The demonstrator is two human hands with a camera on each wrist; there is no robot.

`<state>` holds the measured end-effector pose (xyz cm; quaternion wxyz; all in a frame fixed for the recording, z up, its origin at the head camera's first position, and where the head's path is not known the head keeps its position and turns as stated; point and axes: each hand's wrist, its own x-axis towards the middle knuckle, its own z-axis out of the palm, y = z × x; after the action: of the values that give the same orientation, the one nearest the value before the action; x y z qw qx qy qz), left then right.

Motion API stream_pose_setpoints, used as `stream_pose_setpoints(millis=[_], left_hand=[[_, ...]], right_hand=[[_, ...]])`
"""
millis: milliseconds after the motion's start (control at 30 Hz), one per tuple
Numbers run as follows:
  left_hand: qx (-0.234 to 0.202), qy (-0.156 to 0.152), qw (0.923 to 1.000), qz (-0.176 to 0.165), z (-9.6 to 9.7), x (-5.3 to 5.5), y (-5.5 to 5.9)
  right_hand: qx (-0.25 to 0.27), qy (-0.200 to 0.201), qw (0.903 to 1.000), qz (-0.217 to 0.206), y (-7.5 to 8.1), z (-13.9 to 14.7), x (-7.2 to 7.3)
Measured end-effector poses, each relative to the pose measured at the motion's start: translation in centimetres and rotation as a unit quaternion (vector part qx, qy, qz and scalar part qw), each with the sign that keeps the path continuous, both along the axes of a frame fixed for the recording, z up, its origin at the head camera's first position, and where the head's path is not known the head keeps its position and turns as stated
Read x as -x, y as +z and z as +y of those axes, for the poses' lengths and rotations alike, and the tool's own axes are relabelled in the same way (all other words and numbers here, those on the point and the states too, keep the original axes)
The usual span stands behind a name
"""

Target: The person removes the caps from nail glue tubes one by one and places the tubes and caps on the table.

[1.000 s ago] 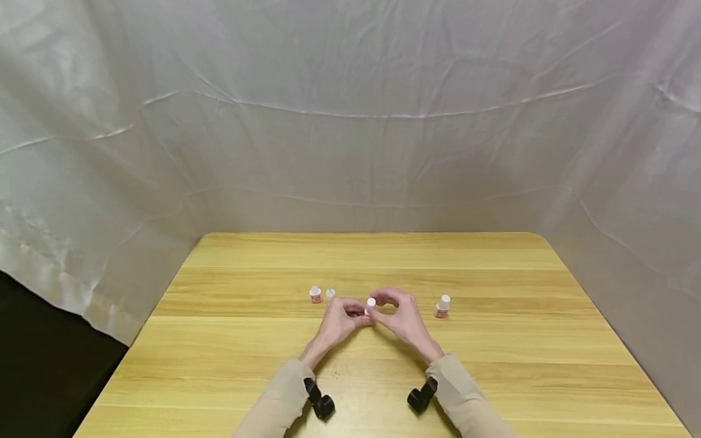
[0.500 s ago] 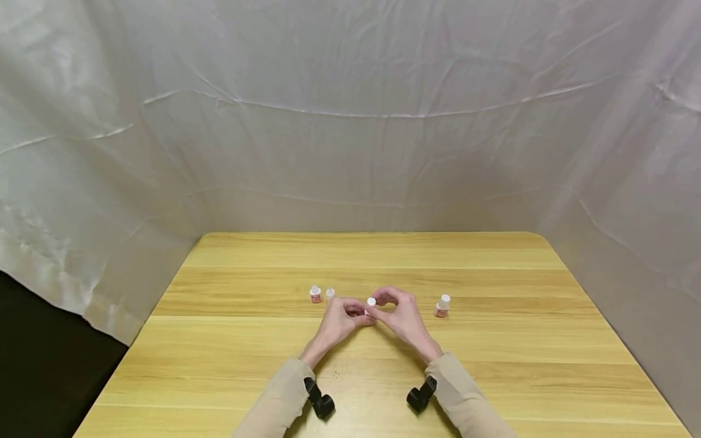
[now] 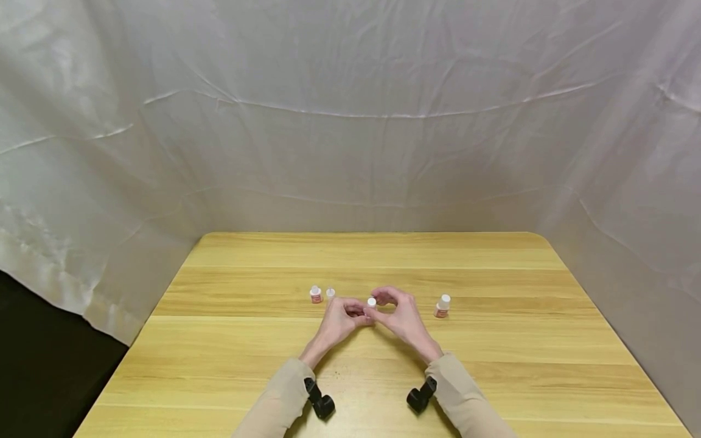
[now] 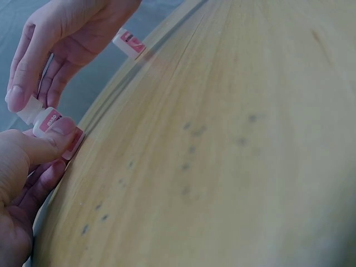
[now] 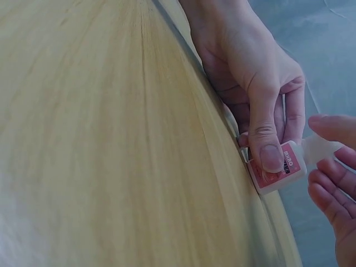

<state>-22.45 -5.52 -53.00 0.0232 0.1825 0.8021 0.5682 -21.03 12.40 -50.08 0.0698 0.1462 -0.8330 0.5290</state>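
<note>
Between both hands, a small white bottle with a pink-red label stands upright on the wooden table. My left hand grips its lower body, the thumb lying across the label. From the other side, my right hand pinches the white cap between thumb and fingers. In the head view mostly the cap top shows, since fingers cover the body. Just beyond my left hand is a small white piece with a pointed top, its lower part hidden by the hand.
A similar bottle stands left of the hands, beside the small white piece. Another bottle with a tall white cap stands to the right. Pale curtains surround the table at the back and sides.
My right thumb has shifted slightly to the left across the front of the bottle top. My left hand, the held bottle and the other bottles stay in place.
</note>
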Motion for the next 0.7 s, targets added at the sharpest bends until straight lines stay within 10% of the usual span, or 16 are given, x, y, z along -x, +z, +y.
stream_pose_setpoints(millis=[700], left_hand=[[0.001,-0.002,1.0,-0.001,0.01,0.05,-0.13]], right_hand=[[-0.006,0.006,0.9998,0.016,0.04,0.1,-0.01]])
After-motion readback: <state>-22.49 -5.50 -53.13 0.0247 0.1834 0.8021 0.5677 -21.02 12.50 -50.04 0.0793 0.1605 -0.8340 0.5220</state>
